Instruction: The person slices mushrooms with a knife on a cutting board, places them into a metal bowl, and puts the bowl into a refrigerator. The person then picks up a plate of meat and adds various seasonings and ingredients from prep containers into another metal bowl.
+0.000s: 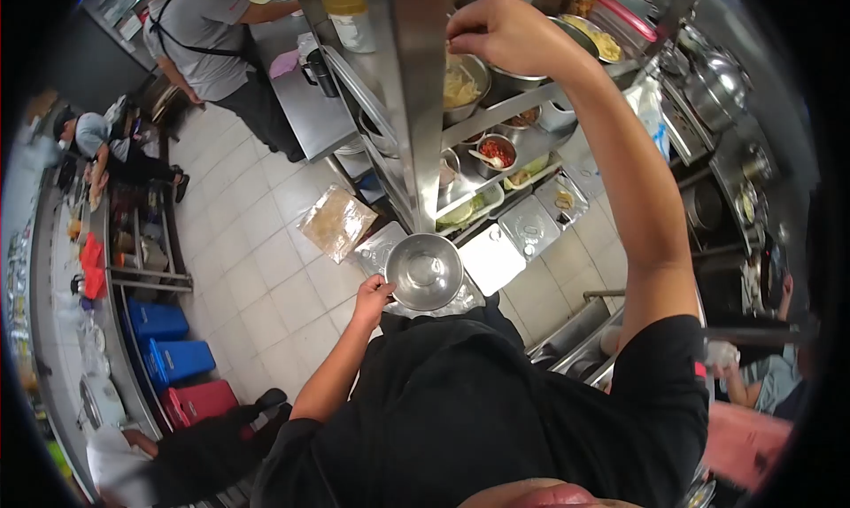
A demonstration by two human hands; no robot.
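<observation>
My left hand [372,301] grips the rim of a shiny steel mixing bowl [425,272], which looks empty and is held low in front of my body. My right arm reaches up to the shelf. There my right hand [509,37] is closed in a pinch above a metal pot of pale strips [462,87]; the fingertips meet the edge of the steel post, and what they hold, if anything, cannot be made out. Yellow food [605,45] lies in a pan beyond that hand. On the level below stands a container of chopped red peppers [498,152] with a spoon in it.
A steel post [409,92] rises close beside the bowl. Trays of greens [469,209] and a white lid [492,260] are low ahead. A plastic-wrapped packet [337,223] is to the left. Several people work around, one at the steel counter [310,109]. Blue bins [177,362] stand left.
</observation>
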